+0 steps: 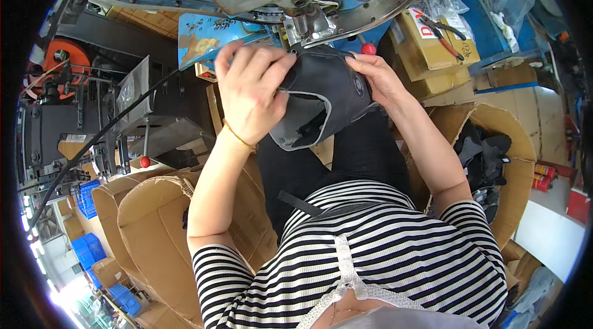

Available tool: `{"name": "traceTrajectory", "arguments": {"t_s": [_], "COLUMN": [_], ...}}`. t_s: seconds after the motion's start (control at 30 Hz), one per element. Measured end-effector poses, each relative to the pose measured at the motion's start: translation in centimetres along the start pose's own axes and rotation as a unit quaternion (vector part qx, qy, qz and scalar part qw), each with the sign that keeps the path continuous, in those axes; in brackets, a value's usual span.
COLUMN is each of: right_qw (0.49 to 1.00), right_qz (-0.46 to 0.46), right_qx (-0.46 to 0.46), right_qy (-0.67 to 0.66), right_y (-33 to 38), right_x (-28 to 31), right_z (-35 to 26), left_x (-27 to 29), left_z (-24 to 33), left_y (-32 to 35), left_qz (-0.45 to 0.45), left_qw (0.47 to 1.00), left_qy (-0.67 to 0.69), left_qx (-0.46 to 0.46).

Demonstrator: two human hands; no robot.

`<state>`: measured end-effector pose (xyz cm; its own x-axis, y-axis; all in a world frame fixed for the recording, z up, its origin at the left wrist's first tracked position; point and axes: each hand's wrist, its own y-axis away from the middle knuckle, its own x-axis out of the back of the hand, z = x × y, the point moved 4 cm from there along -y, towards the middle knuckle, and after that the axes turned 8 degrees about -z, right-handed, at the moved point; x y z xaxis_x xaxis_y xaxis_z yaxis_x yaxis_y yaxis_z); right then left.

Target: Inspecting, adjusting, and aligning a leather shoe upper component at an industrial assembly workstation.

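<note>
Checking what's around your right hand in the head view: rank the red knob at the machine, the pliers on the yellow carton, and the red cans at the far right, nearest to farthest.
From the right hand, which holds the dark shoe upper:
1. Red knob, just above the hand, at the machine.
2. Pliers, up and to the right, lying on the yellow carton.
3. Red cans, far right, low beside the cardboard bin.

Shoe upper (321, 97) sits under machine head (306, 20), between both hands; cardboard boxes (154, 224) left, pliers (448, 36) on carton (426, 51) right.
</note>
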<state>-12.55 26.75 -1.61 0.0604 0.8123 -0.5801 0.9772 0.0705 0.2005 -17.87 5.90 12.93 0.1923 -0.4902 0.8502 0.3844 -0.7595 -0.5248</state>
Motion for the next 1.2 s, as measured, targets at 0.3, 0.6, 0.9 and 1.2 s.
{"name": "traceTrajectory", "arguments": {"t_s": [0.3,0.6,0.9,1.2], "right_qw": [0.995,0.984,0.994,0.990], "right_qz": [0.048,0.015,0.032,0.043], "right_qx": [0.050,0.059,-0.010,0.046], "right_qy": [0.071,0.169,0.102,0.126], "right_y": [0.3,0.0,0.4,0.2], "right_x": [0.3,-3.1,-3.0,-2.8], "right_z": [-0.9,-4.7,-2.2,-2.8], "left_x": [-0.8,-1.4,-1.4,-1.3], "left_z": [-0.4,-2.1,-2.2,-1.7], "left_y": [0.6,2.4,2.3,2.4], "left_qz": [0.034,0.067,0.042,0.049], "left_qw": [0.999,0.997,0.996,0.995], "left_qy": [0.016,0.044,0.085,0.080], "left_qx": [-0.029,-0.009,0.001,0.011]}}
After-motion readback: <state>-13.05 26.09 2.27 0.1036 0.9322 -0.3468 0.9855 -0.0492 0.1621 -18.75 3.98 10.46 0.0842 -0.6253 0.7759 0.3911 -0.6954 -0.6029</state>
